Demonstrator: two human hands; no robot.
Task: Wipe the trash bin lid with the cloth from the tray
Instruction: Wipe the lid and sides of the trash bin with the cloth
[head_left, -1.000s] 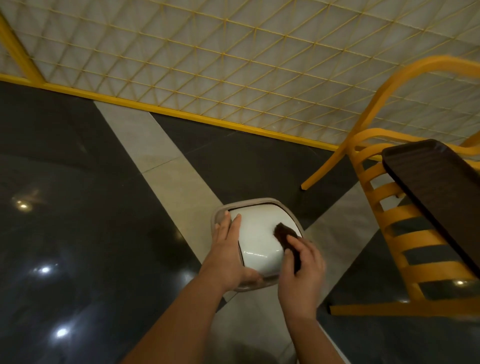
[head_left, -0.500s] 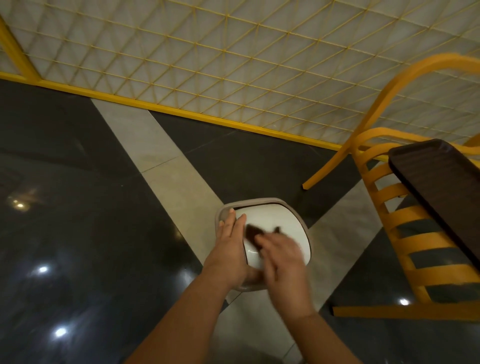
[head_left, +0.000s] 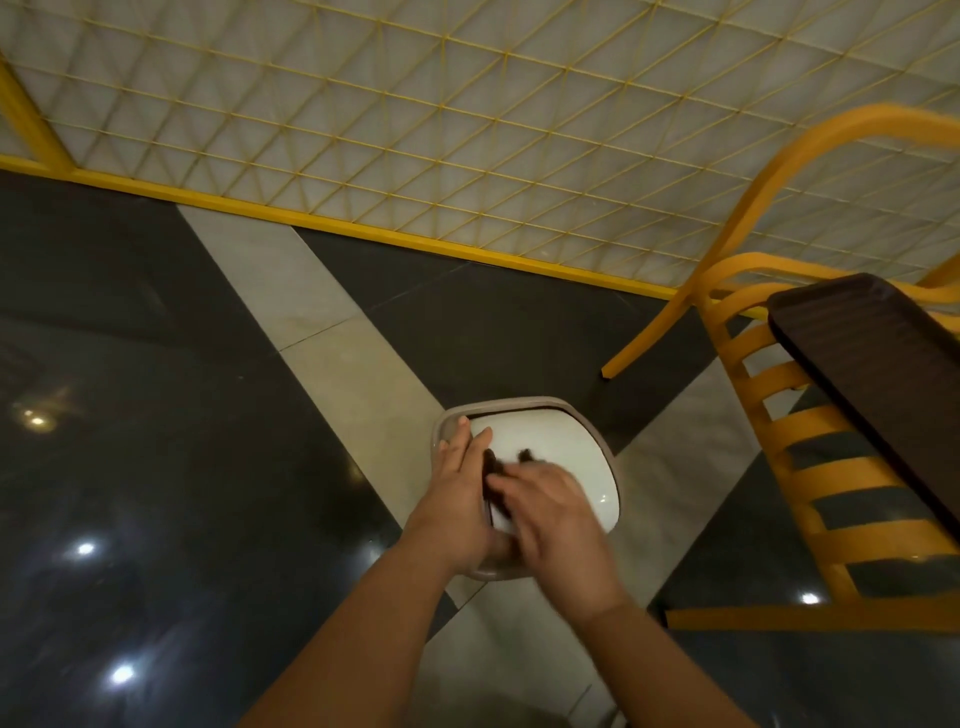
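A small trash bin stands on the floor below me, with a white lid (head_left: 563, 457) inside a beige rim (head_left: 524, 404). My left hand (head_left: 457, 488) lies flat on the bin's left edge, fingers spread over rim and lid. My right hand (head_left: 553, 514), blurred with motion, presses a dark brown cloth (head_left: 493, 475) onto the left half of the lid. Only bits of the cloth show past my fingers. The dark brown tray (head_left: 878, 374) rests on the chair at the right.
A yellow slatted chair (head_left: 810, 467) stands close to the right of the bin, carrying the tray. A yellow lattice partition (head_left: 467, 130) runs along the far side. The floor is glossy black tile (head_left: 156, 467) crossed by pale stone bands (head_left: 332, 353).
My right hand swept the cloth from the lid's right side across to its left side, close to my left hand. My left hand stayed on the bin's left edge.
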